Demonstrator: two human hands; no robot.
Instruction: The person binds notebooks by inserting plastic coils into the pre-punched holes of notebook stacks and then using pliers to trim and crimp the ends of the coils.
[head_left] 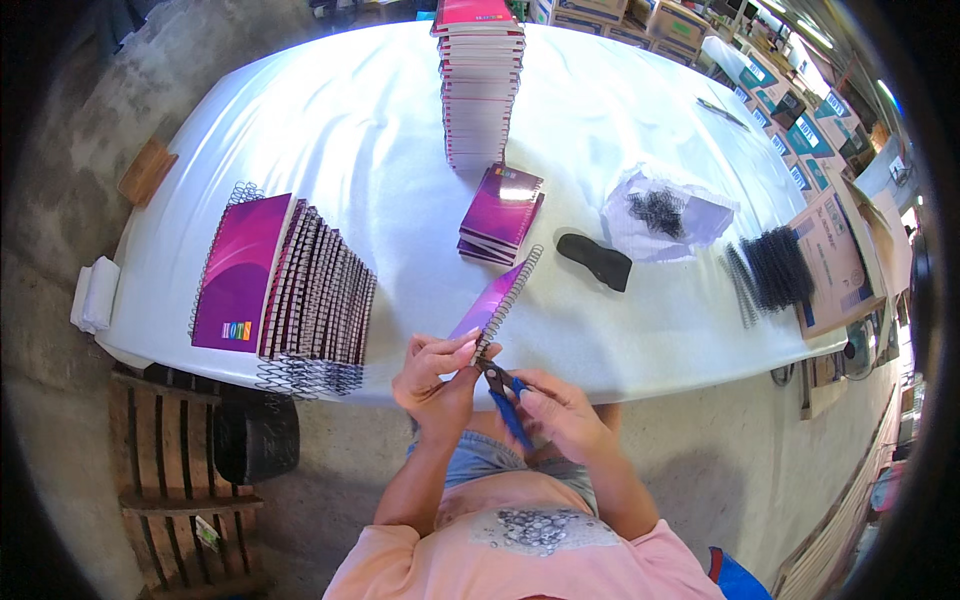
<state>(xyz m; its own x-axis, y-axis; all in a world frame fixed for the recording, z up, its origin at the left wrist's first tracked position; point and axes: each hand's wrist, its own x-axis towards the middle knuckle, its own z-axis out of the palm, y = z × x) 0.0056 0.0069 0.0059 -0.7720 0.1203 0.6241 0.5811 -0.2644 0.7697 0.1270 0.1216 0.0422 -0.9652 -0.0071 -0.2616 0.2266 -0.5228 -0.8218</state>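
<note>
In front of my body, my left hand (pixel 438 378) pinches the lower end of a purple spiral notebook (pixel 488 303), held tilted with its dark wire coil facing up and right. My right hand (pixel 572 415) is closed around blue-handled pliers (pixel 511 416). The dark jaws of the pliers meet the near end of the coil, close to my left fingertips; whether they grip the wire cannot be told. Just beyond the held notebook lies a small pile of purple notebooks (pixel 505 202) on the white-covered table (pixel 400 210).
A tall notebook stack (pixel 482 105) rises at the back. Leftward stands a row of coil-bound notebooks (pixel 240 275). To the right are a black sole-shaped piece (pixel 594 261), loose coils (pixel 656 212) on white wrapping, a bundle of black coils (pixel 778 270) and a cardboard box (pixel 838 260).
</note>
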